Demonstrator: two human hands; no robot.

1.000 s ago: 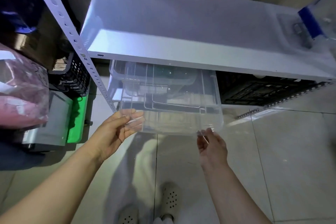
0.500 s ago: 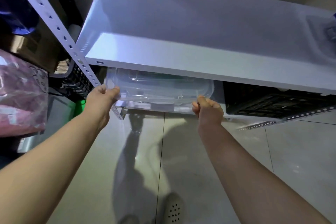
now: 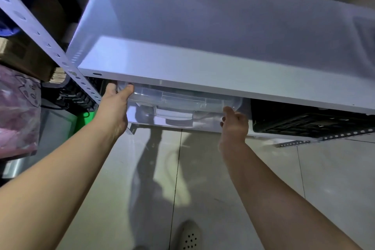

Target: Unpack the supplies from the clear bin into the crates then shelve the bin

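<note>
Showing here are two hands, the left hand (image 3: 113, 105) and right hand (image 3: 235, 124), one clear bin (image 3: 182, 101), one black crate (image 3: 308, 119), one white shelf board (image 3: 203, 79) and one shoe (image 3: 189, 235).

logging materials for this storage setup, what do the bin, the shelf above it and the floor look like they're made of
Clear bin: see-through, glossy plastic by the look; its moulded ribs show through the walls.
Shelf: probably white painted metal, with a smooth, even sheen; it joins a punched upright.
Floor: likely glazed tile; grout lines and soft reflections show.
</note>
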